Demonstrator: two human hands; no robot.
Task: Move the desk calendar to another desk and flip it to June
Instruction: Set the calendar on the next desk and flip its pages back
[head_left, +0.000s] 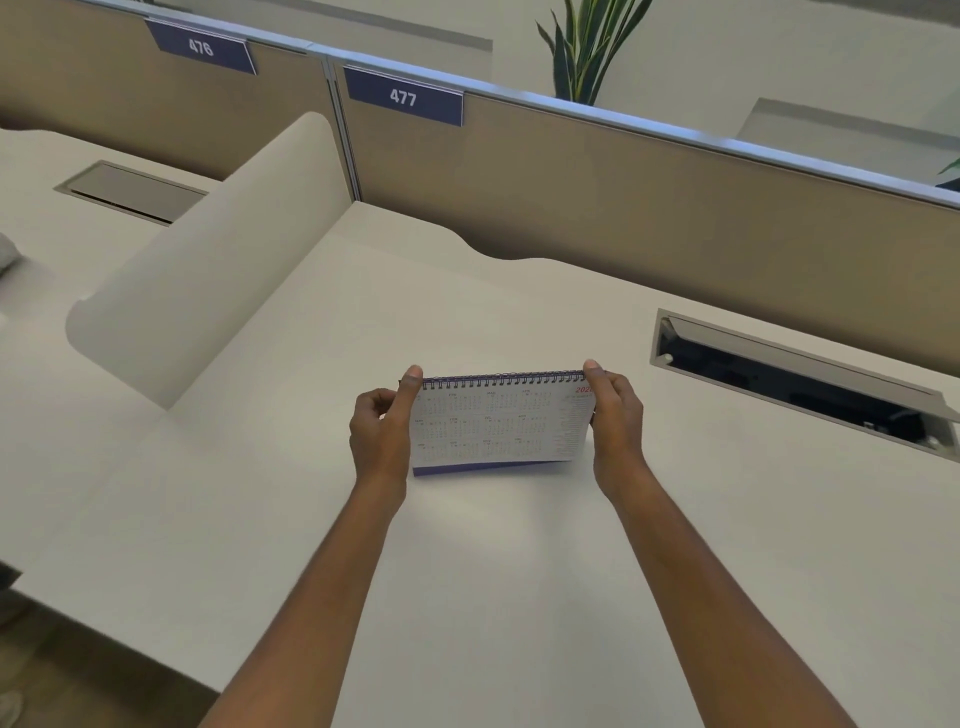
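A white spiral-bound desk calendar with a purple base stands in the middle of the white desk. The page facing me shows a whole-year overview in small print with a red year number at the top right. My left hand grips the calendar's left edge, thumb at the top left corner by the spiral. My right hand grips the right edge, thumb at the top right corner. Whether the calendar's base rests on the desk or hovers just above it, I cannot tell.
A brown partition with blue signs 476 and 477 runs along the back. A white curved divider separates this desk from the left one. An open cable hatch lies at the right; a closed hatch sits on the left desk.
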